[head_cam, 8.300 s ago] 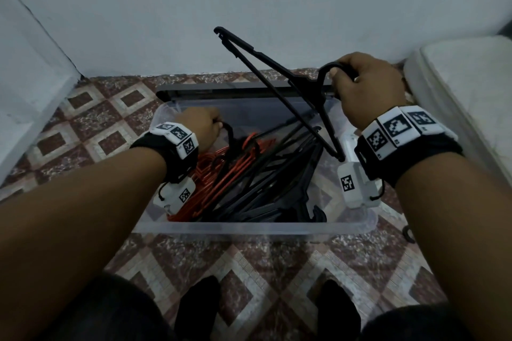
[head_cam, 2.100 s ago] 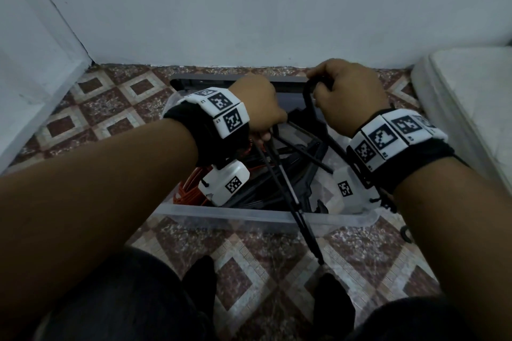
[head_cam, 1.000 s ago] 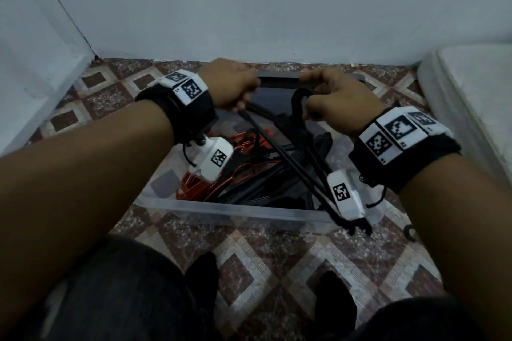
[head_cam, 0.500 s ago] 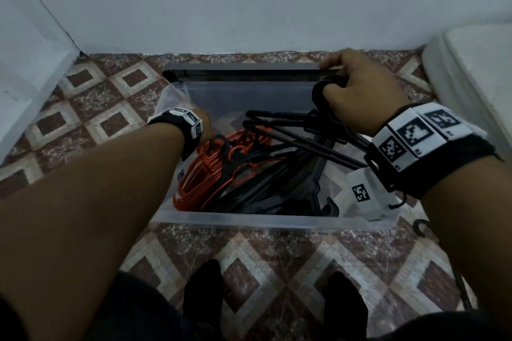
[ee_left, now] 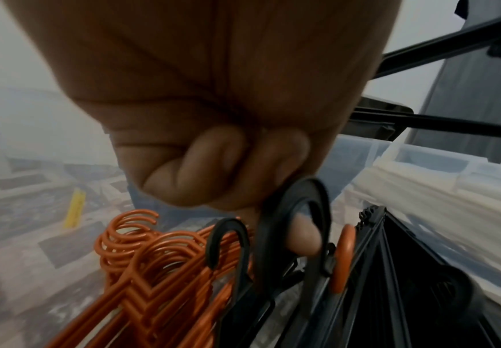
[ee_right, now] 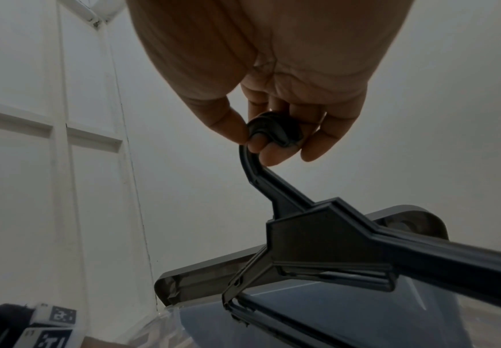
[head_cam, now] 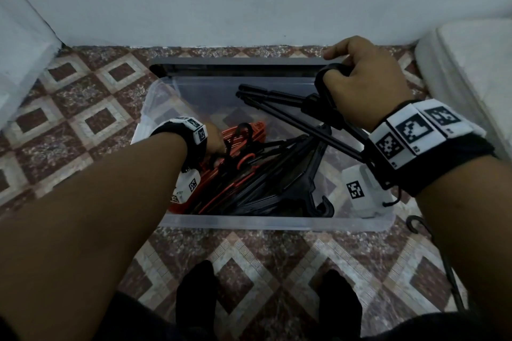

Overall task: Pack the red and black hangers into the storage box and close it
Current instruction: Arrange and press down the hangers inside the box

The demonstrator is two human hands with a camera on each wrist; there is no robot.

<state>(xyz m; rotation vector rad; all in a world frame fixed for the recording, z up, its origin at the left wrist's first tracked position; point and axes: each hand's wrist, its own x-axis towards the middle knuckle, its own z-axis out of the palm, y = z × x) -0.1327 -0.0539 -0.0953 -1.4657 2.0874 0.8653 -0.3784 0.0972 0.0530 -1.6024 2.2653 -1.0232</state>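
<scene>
The right hand (head_cam: 360, 83) holds up black hangers (head_cam: 293, 111) by their hooks, the fingers curled around them, above the far right corner of the clear storage box (head_cam: 277, 223). The left hand (head_cam: 214, 138) is low inside the box, its fingers curled, and one finger goes through the hook of a black hanger (ee_left: 296, 212) beside the red hangers (ee_left: 141, 270). The dark lid (head_cam: 243, 63) stands behind the box, against the wall

Red hangers (head_cam: 243, 133), black hangers (head_cam: 277, 191), maroon-and-cream diamond-patterned floor (head_cam: 83, 108)
</scene>
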